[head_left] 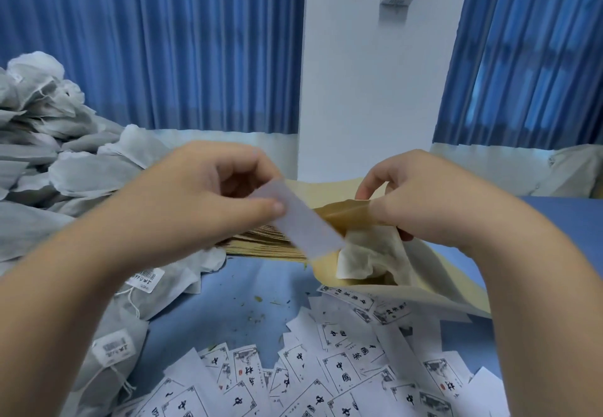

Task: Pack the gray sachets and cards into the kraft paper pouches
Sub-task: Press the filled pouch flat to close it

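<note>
Left hand [202, 194] grip pinches 1 white card [303, 224], its long axis slanting down-right, lower end at the mouth of the kraft pouch [349, 212]. Right hand [424, 194] grip pinches the upper lip open. 1 gray sachet [368, 253] lies inside.

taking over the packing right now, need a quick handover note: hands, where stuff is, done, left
left hand: pinches a white card, its lower end at the pouch mouth, not yet in.
right hand: holds the kraft pouch open by its top flap.
Done: one gray sachet sits in that pouch.
Left: slide the card in, then carry on with the pouch stack behind, the sachet pile on the left and the loose cards spread in front.
</note>
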The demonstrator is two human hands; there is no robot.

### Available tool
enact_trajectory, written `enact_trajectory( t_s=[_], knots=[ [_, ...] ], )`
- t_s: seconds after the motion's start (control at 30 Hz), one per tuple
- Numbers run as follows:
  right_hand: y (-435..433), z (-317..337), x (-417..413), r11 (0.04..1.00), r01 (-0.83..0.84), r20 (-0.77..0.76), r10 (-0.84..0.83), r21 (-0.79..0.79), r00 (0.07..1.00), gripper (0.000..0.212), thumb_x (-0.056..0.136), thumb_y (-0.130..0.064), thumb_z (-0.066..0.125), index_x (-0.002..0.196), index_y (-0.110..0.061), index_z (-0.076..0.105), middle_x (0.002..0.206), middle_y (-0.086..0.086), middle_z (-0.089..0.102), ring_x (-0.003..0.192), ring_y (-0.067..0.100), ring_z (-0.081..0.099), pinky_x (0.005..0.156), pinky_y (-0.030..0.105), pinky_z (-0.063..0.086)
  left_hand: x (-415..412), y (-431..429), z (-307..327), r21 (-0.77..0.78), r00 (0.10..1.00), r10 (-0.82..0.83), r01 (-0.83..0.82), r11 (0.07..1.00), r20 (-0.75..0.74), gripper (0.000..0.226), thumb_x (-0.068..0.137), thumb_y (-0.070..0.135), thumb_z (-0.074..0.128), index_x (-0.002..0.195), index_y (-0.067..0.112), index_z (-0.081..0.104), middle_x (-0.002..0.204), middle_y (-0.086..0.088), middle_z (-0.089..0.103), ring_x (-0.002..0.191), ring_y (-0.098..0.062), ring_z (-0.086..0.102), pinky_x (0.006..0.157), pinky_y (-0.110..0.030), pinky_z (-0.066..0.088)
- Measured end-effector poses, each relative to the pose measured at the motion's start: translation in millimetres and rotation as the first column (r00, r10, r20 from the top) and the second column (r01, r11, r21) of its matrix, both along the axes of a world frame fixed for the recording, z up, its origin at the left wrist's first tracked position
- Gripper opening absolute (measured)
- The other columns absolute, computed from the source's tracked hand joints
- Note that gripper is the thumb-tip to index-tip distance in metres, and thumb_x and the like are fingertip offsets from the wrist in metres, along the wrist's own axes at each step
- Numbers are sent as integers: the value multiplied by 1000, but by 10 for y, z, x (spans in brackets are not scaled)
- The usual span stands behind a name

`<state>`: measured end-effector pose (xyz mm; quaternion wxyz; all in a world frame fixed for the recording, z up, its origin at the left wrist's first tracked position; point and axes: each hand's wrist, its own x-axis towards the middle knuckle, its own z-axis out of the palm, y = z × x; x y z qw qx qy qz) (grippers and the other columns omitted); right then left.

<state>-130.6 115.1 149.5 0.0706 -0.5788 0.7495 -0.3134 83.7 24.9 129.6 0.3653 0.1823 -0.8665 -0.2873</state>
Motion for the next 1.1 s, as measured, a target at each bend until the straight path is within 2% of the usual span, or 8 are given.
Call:
enact_trajectory(
  t_s=[0.1, 0.23, 0.4, 0.57, 0.7, 0.83, 0.93, 1.1],
  knots=[
    [-32, -19, 13, 1000, -3, -22, 3, 13, 1000, 21, 80, -10, 56, 72, -27, 66, 40, -14, 53, 35, -1, 50, 31, 11, 30, -189, 110, -93, -222, 994, 22, -46, 974, -108, 4, 76, 24, 67, 75, 25, 70, 71, 4, 67, 65, -11, 63, 61, -33, 53],
    [-54, -39, 10, 1000, 2, -65, -1, 15, 998, 18, 81, -14, 59, 73, -28, 66, 40, -15, 53, 35, -2, 49, 30, 10, 28, -410, 152, -283, -455, 993, 45, 11, 891, 113, 8, 81, 23, 67, 81, 24, 75, 75, 11, 64, 72, -2, 58, 70, -29, 51],
    [-62, -50, 5, 1000, 6, -111, -4, 17, 994, 11, 83, -23, 64, 75, -30, 65, 41, -16, 53, 36, -1, 51, 33, 11, 30, -543, 127, -422, -384, 958, 0, 115, 916, 287, 15, 89, 25, 65, 98, 29, 77, 88, 10, 72, 80, -3, 61, 77, -28, 50],
    [-62, -60, 41, 999, 15, -128, -10, 36, 992, 15, 82, -17, 60, 76, -31, 65, 39, -13, 50, 36, 0, 50, 39, 16, 33, -635, 161, -501, -474, 907, 48, 172, 864, 418, 24, 97, 30, 53, 112, 38, 69, 100, 14, 67, 98, -7, 56, 83, -32, 48],
    [-38, -60, 91, 998, -3, -179, 14, 61, 984, 20, 79, -12, 56, 77, -30, 64, 41, -13, 50, 39, 0, 50, 36, 13, 32, -660, 209, -527, -556, 874, 161, 141, 819, 459, 29, 96, 25, 49, 113, 39, 68, 98, 13, 43, 98, -7, 42, 73, -29, 43],
    [17, -52, 129, 996, -8, -230, 28, 87, 973, 23, 77, -11, 54, 77, -32, 63, 43, -14, 51, 40, -1, 52, 38, 14, 32, -706, 280, -556, -630, 789, 264, 190, 753, 554, 33, 89, 11, 48, 110, 30, 66, 113, 9, 52, 99, -18, 51, 66, -31, 40],
    [69, -67, 160, 994, -7, -251, 34, 105, 967, 25, 77, -10, 52, 78, -32, 63, 59, -10, 52, 48, 4, 54, 43, 17, 34, -757, 342, -620, -628, 768, 227, 274, 728, 598, 34, 85, 4, 48, 109, 21, 65, 112, 3, 57, 96, -23, 56, 71, -38, 51],
    [221, -167, 189, 996, 34, -311, -6, 87, 950, 21, 76, -14, 54, 82, -34, 60, 64, -10, 49, 58, 4, 47, 49, 21, 32, -796, 355, -649, -519, 769, 141, 272, 810, 623, 48, 84, 0, 46, 121, 28, 59, 106, -4, 61, 91, -27, 58, 58, -31, 40]
  ],
)
